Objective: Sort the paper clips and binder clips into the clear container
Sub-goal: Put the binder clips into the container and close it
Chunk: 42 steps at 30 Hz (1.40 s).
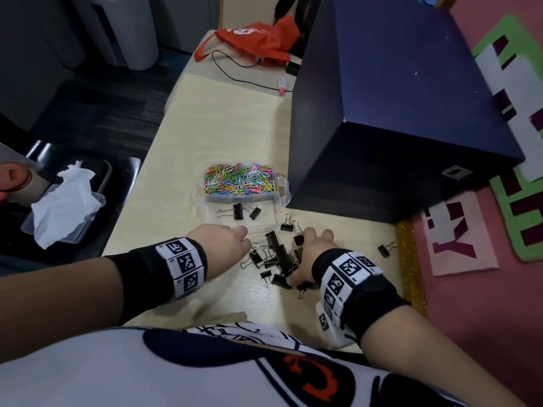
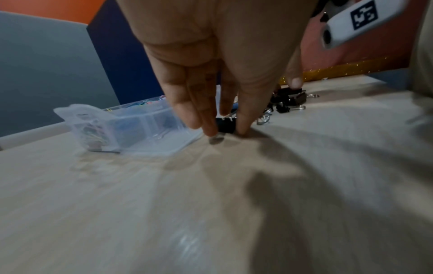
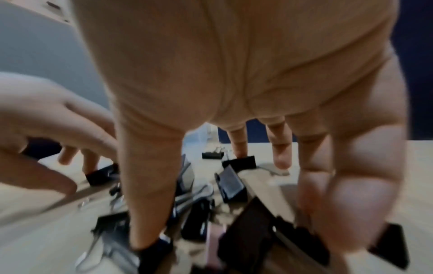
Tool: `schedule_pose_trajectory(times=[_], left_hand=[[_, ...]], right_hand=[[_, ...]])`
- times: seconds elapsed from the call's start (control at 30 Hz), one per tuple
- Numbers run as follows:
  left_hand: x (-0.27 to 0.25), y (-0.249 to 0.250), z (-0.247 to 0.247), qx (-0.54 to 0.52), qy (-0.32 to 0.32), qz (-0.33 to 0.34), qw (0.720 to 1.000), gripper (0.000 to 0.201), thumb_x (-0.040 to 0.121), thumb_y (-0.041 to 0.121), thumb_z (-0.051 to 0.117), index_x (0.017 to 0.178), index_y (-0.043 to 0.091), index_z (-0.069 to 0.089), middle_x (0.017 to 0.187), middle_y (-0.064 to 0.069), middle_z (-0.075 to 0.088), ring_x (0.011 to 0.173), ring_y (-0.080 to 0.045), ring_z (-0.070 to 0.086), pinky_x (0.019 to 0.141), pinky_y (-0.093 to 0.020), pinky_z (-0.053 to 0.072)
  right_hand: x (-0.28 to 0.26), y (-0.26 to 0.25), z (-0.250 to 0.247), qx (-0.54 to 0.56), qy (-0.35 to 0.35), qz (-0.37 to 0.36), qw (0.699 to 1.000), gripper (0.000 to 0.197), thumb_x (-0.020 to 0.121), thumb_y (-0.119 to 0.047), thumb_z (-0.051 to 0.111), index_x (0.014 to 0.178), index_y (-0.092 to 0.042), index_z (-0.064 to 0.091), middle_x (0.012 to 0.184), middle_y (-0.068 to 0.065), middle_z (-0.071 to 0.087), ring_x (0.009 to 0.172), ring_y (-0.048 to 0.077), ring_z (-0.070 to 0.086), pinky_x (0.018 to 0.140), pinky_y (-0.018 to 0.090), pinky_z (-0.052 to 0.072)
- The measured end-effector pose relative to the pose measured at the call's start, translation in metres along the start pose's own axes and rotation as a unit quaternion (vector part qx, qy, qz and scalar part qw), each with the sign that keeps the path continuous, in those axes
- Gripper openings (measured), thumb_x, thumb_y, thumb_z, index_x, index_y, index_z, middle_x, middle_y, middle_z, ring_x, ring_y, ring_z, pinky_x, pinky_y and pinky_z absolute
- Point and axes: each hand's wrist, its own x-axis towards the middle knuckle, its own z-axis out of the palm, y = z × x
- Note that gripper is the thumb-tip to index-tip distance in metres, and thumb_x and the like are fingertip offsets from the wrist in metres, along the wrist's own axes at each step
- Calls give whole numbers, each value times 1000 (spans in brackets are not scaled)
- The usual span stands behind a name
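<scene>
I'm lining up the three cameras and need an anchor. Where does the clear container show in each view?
Head: the clear container sits mid-frame, beyond both hands, against the dark blue box.
Left wrist: left of centre, behind the fingertips.
Right wrist: only a pale blur between the fingers; cannot confirm it.
Shared landmark: the pile of black binder clips.

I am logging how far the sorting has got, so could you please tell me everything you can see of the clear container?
The clear container is a shallow box of see-through plastic lying open on the pale wooden table, beside the dark blue box. Its far compartment is heaped with coloured paper clips; the near part holds two black binder clips. A small latch tab sticks out on its right side. The left hand is at its near edge; whether they touch cannot be told.
</scene>
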Motion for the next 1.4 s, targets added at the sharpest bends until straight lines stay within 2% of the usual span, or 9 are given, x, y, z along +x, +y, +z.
schedule_pose_trajectory(times=[0.2,0.37,0.63,0.83,0.97,1.1,1.17,1.27,1.4], left_hand=[[4,2,-1,-12,-11,7,1000,21,90,3,45,109,8,51,110,-10,42,88,-29,55,63,-38,46],[4,6,-3,-47,-8,24,999,28,90,12,47,117,13,46,113,-6,44,88,-28,56,72,-42,54],[-1,-21,-20,-109,154,-51,981,38,88,34,47,123,21,51,119,0,52,101,-23,57,74,-32,48],[-10,-40,-17,-89,147,-114,979,44,80,38,58,119,18,56,113,-5,55,100,-30,55,75,-41,52],[-11,-22,-17,-62,196,-33,978,34,70,28,69,99,13,64,93,-9,60,77,-32,61,59,-37,52],[-5,12,-14,-60,72,-4,996,38,91,35,46,126,21,45,118,-1,49,102,-23,55,76,-35,49],[-3,21,-12,-54,22,5,998,46,90,44,50,130,22,39,119,-2,46,103,-24,54,75,-37,48],[2,28,-6,-45,-20,5,999,50,90,45,54,131,22,36,121,-5,45,103,-27,55,74,-39,49],[6,32,-3,-39,-9,-7,999,35,95,32,47,127,20,41,118,-8,46,100,-28,55,74,-40,51]], right_hand=[[8,0,18,87,68,-64,992,64,76,-27,75,128,-24,37,125,7,31,100,30,57,84,36,53],[12,7,26,113,129,-122,978,26,84,-17,60,108,-20,50,111,3,43,96,24,52,77,30,45],[15,16,6,207,203,-106,951,12,83,-17,66,94,-20,60,104,-3,47,77,11,48,74,20,39],[3,-10,-20,259,212,-211,918,33,84,-38,67,115,-29,60,112,-2,54,95,16,59,89,28,48],[-1,-7,-23,195,154,-146,958,52,83,-43,65,129,-26,48,126,3,47,106,22,57,87,29,46],[-14,18,-16,-34,22,-58,997,61,83,-43,64,132,-15,40,129,8,38,114,27,49,93,40,48],[-17,25,-4,-50,-9,-30,998,67,83,-45,62,136,-15,33,130,9,33,117,29,47,90,36,46],[-9,25,18,31,31,3,999,70,80,-46,66,133,-19,30,130,10,28,108,31,54,74,33,44],[0,25,39,110,104,-58,987,42,87,-30,62,123,-19,44,126,9,32,93,28,61,82,35,52]])
